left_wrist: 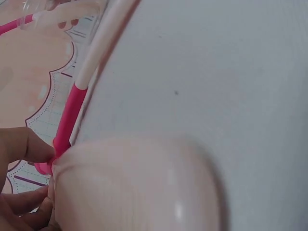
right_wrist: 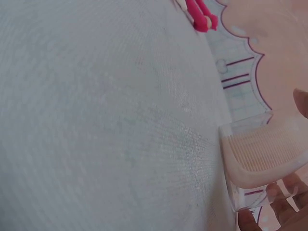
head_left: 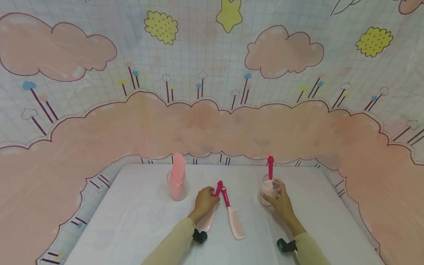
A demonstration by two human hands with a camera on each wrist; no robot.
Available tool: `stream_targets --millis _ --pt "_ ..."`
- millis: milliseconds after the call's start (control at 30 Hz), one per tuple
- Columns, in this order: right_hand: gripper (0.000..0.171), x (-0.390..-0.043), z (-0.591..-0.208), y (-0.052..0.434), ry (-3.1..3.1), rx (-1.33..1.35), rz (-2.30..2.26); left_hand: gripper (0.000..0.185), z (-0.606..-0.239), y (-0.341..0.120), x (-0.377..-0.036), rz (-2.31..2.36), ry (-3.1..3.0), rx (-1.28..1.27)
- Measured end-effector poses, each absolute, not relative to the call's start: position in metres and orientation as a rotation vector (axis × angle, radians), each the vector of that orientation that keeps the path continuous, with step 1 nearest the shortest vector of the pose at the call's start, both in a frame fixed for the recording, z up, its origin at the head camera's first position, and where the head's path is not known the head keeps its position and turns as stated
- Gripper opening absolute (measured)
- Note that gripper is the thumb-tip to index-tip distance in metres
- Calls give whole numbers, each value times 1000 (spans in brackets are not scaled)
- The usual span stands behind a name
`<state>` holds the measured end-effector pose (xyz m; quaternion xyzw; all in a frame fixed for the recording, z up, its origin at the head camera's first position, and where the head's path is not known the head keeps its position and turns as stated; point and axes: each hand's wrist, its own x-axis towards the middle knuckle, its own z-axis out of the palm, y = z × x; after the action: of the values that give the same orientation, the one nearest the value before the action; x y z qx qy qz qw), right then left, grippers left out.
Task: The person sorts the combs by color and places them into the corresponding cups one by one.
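My left hand [head_left: 205, 200] grips the magenta handle of a pink brush [head_left: 208, 220] whose pale rounded head [left_wrist: 134, 187] lies on the white table [head_left: 139, 221]. My fingers [left_wrist: 21, 144] pinch that handle close to the head. Just right of the brush, a pale pink comb [head_left: 234, 219] with a magenta handle [left_wrist: 70, 115] lies flat. My right hand [head_left: 281, 205] holds a clear cup [head_left: 269, 189] at the table's right. A comb [right_wrist: 262, 154] stands in this cup, its magenta handle [head_left: 270, 167] sticking up. My fingertips [right_wrist: 284, 207] wrap the cup's wall.
A second clear cup [head_left: 177, 191] stands at the back left of the table with a pink folded item [head_left: 177, 171] upright in it. A cloud-patterned cloth [head_left: 212, 121] rises behind and around the table. The table edges drop off left and right.
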<state>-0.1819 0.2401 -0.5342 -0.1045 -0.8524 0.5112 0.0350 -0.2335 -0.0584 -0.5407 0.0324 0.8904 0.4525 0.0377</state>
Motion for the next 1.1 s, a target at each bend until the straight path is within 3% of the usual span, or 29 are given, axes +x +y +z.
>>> stream_targets --millis 300,1100 --pt "92 -184 -537 240 -2615 -340 1578 30 -534 -64 -238 1491 2598 126" --pt "93 -187 -537 236 -2611 -366 1551 24 -500 -80 -239 1654 2585 246"
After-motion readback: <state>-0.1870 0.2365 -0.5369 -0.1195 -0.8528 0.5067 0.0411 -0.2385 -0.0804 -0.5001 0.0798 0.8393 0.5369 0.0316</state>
